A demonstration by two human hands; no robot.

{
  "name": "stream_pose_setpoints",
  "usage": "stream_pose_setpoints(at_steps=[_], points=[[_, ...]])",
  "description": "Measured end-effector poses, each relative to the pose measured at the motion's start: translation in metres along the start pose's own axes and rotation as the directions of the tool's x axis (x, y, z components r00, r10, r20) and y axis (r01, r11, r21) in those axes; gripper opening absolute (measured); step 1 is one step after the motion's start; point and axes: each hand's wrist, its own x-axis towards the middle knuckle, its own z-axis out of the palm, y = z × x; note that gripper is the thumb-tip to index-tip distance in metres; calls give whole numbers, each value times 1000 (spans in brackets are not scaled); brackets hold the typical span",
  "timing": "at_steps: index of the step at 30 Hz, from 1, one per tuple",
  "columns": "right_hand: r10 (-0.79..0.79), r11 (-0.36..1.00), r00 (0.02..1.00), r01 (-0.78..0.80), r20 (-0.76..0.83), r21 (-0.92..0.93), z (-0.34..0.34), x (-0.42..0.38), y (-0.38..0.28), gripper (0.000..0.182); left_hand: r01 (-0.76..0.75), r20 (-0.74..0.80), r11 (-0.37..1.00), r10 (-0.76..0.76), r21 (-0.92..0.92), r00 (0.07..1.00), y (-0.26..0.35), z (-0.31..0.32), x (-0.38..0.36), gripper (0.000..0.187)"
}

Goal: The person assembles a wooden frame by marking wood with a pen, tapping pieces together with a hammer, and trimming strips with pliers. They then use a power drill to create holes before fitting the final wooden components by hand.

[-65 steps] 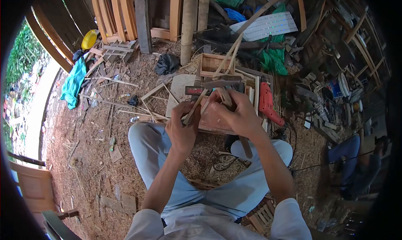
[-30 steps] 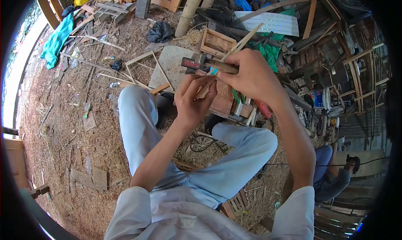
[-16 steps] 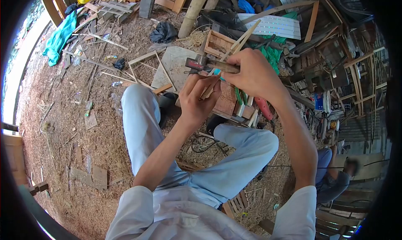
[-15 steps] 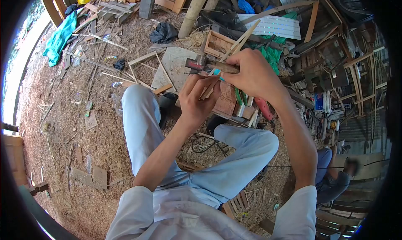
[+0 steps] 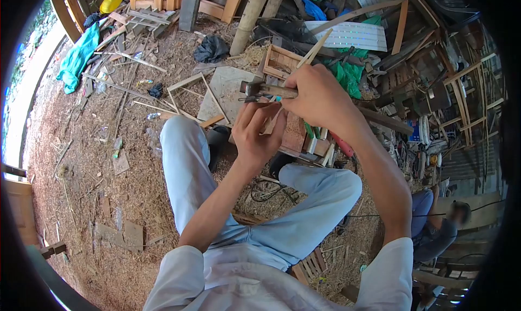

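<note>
- Strip (image 5: 269, 124): a thin wood piece at frame centre, pinched in the left hand (image 5: 256, 133) between thumb and fingers, its top end just under the hammer (image 5: 264, 89).
- Hammer sits at 12 o'clock of the strip, handle clenched in the right hand (image 5: 320, 96), head pointing to 9 o'clock, a short way above the strip.
- To do this well, I judge: keep the left fingers low on the strip, away from the struck end; use short, light taps; steady the strip against the wood block (image 5: 296, 133) at 3 o'clock.
- A slip would likely catch the left thumb (image 5: 259, 111), which lies nearest the hammer head.
- Outward: a red drill (image 5: 341, 143) lies at 4 o'clock, a flat board (image 5: 227, 91) at 10 o'clock, and a small crate (image 5: 280, 63) at 12 o'clock, all on the sawdust floor (image 5: 81, 164).
- Hard to make out: whether a nail stands at the strip's end; the hands cover it.
- Strip's lower end is hidden in the left palm; the hammer face is too small to read.
- Another person (image 5: 434, 224) at 4 o'clock is blurred and partly cut off at the lens edge.
</note>
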Motion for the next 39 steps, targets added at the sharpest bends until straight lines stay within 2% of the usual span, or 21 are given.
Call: stream_pose_setpoints(at_steps=[2, 4, 8, 10, 13, 17, 19, 20, 26, 28, 32, 37, 39], points=[[13, 1000, 1000, -13, 8, -7, 1, 0, 1, 23, 0, -7, 1000, 0, 29, 1000, 3, 2, 1, 21], [-85, 996, 991, 87, -104, 17, 8, 1, 8, 23, 2, -14, 998, -1, 60, 1000, 5, 2, 2, 23], [-122, 992, 979, 120, -164, -22, 5, 1, 7, 24, 40, -30, 999, -38, 38, 999, 6, 5, 2, 20], [-18, 999, 1000, 19, -21, 29, -1, 0, 3, 25, 67, -32, 997, -66, 25, 997, 5, 7, 0, 20], [-30, 999, 999, 30, 17, 41, -2, 3, 8, 28, 87, -21, 996, -87, 30, 996, 6, 7, 0, 19], [-69, 993, 998, 70, -9, 96, -1, 5, 17, 30, 66, 3, 995, -66, 74, 998, 7, 6, 3, 19], [-36, 995, 994, 25, 106, 101, -9, 6, 15, 31, 73, 18, 995, -75, 72, 997, 6, 6, 3, 19], [-36, 995, 994, 25, 103, 102, -8, 6, 15, 31, 69, 23, 993, -71, 96, 997, 4, 6, 2, 19], [-72, 980, 993, 54, 91, 193, -6, 5, 29, 25, 65, 23, 992, -68, 106, 997, 3, 7, 5, 18], [-36, 969, 982, -10, 183, 249, -18, 0, 23, 20, 58, 28, 993, -61, 100, 998, 3, 6, 6, 18], [1, 949, 989, -47, 146, 313, -5, 5, 35, 18, 61, 27, 993, -64, 106, 998, 4, 6, 6, 17], [-86, 925, 994, 57, 63, 375, 0, 2, 35, 20, 72, 60, 992, -78, 99, 995, 8, 3, 7, 19], [-46, 943, 995, 16, 84, 333, -4, 1, 30, 20, 71, 60, 992, -78, 101, 995, 8, 4, 6, 19]])
